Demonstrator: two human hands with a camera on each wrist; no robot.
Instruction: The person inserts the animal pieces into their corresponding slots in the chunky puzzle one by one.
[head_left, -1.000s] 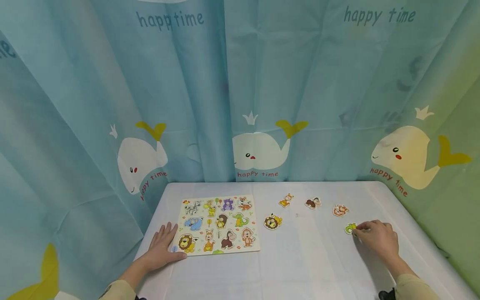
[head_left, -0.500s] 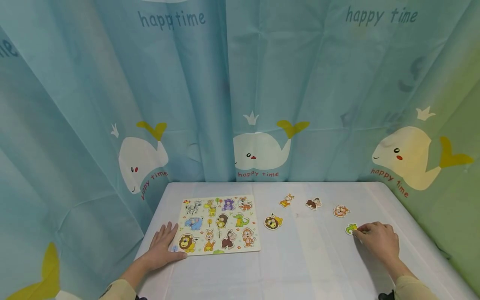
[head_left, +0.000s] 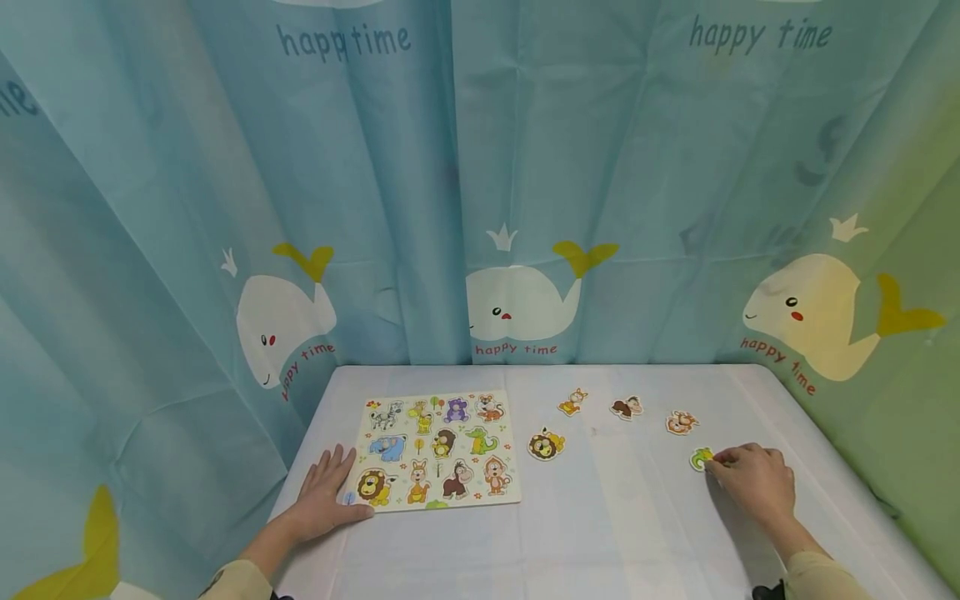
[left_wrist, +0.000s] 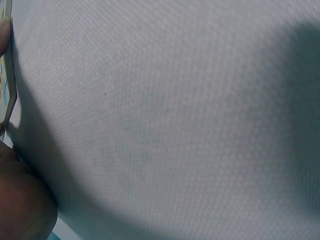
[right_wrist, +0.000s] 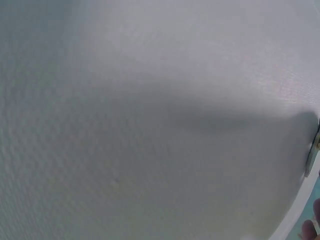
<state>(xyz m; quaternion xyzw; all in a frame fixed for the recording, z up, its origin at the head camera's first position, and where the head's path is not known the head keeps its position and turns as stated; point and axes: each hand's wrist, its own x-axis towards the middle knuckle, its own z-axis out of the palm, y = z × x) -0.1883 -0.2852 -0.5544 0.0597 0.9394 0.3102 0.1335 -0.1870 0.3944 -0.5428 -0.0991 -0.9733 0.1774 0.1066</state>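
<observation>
My left hand [head_left: 323, 494] lies with spread, straight fingers along the left edge of a wooden puzzle board [head_left: 514, 475] with animal pictures, the thumb at its lower left corner. Part of that hand [left_wrist: 22, 205] shows at the lower left of the left wrist view, beside the board's edge. At the right of the table, my right hand [head_left: 756, 483] pinches a small green crocodile puzzle piece [head_left: 701, 457] between thumb and forefinger; the palm side is hidden. At the right border of the right wrist view only fingertips [right_wrist: 309, 229] and a thin piece edge show.
Loose animal pieces lie between board and right hand: a lion [head_left: 545, 444], a kangaroo [head_left: 573, 402], a gorilla [head_left: 626, 407] and a monkey [head_left: 681, 422]. The white-covered table [head_left: 585, 533] backs onto a blue curtain [head_left: 540, 167] with printed whales.
</observation>
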